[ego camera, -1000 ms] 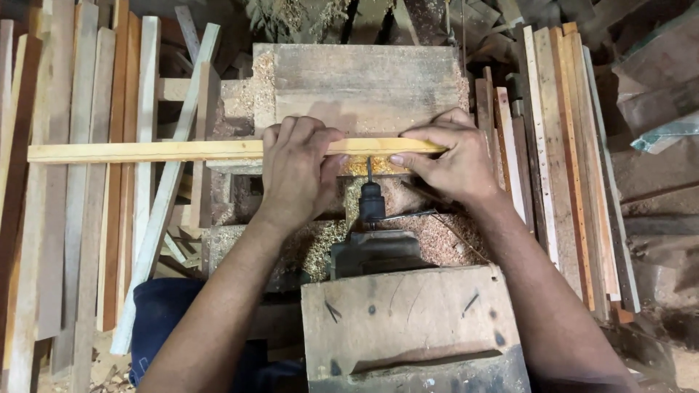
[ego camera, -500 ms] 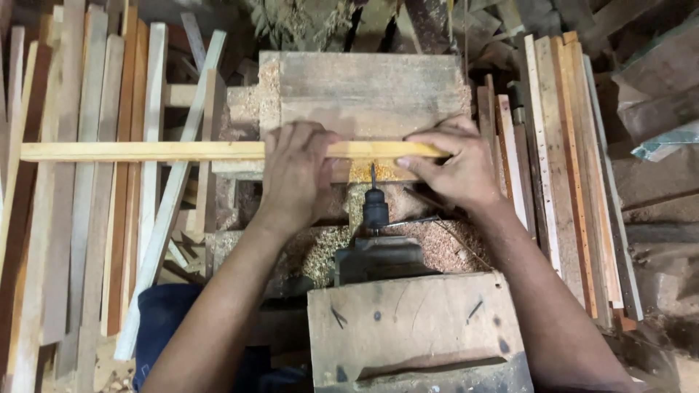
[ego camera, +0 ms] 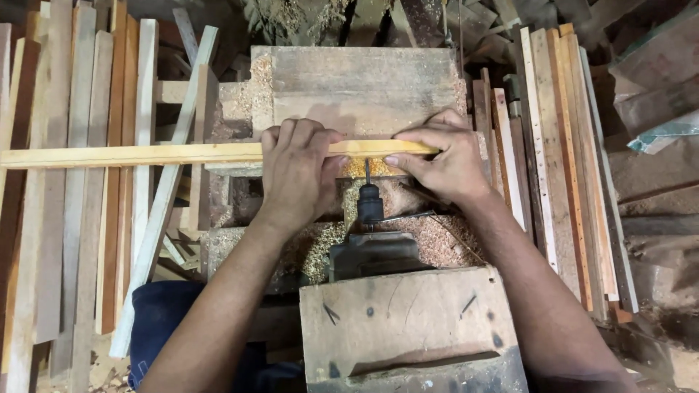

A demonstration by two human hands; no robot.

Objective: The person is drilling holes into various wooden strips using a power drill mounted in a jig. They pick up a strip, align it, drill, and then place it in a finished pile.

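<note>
Sawdusty bench [ego camera: 364, 87], 2 hands, 1 slat [ego camera: 145, 153]

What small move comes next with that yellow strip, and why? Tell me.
Probably ease the yellow strip a little further onto the drill bit. Left hand and right hand clamp it flat against the sawdust-covered block, with the bit's tip right at its near edge between them.

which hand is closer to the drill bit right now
Right. The right hand has its thumb tip just right of the drill bit, on the yellow strip; the left hand sits slightly farther, to its left.
</note>
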